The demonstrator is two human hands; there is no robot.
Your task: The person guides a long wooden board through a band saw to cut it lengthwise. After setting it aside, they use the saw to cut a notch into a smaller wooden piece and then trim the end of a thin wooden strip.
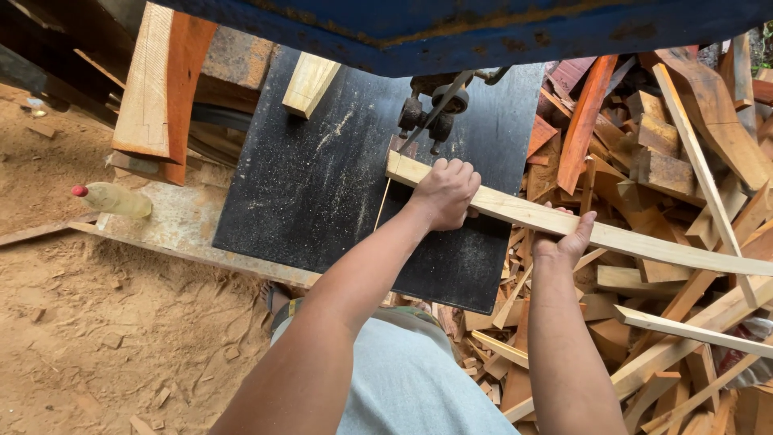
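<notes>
A long pale wooden strip (515, 211) lies across the black saw desk (322, 185), its end just beside the band-saw blade guide (431, 109). The left hand (443, 193), arm outstretched, curls knuckles-up over the strip. The right hand (564, 240) cups it from beneath, farther from the guide.

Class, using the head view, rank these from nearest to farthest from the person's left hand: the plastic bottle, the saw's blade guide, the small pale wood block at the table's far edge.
From the left hand:
1. Blade guide, just beyond it.
2. Pale wood block, far edge, left.
3. Plastic bottle, far left, off the table.
</notes>
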